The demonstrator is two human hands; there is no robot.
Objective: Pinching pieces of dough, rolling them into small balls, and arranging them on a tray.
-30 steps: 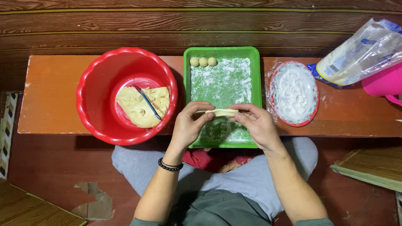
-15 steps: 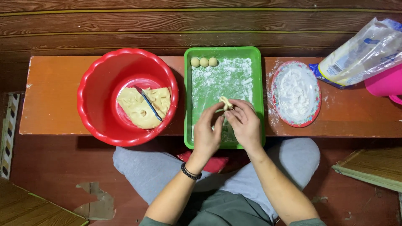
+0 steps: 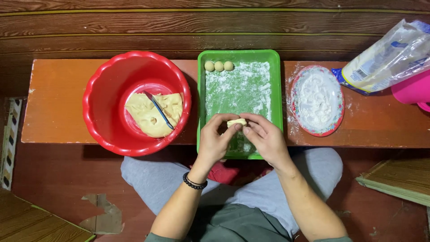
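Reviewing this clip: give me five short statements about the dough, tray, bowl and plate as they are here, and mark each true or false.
1. Both hands, the left hand and the right hand, pinch one small pale dough piece over the green rectangular plastic tray. True.
2. Five finished dough balls sit in the tray. False: three small round dough balls lie in a row at its far left corner.
3. The round red plastic bowl holds a slab of yellow dough with a blue-handled knife lying on it. True.
4. The tray's floor is clean. False: it is dusted with white flour.
5. The round patterned plate of white flour stands left of the bowl. False: it stands right of the tray.
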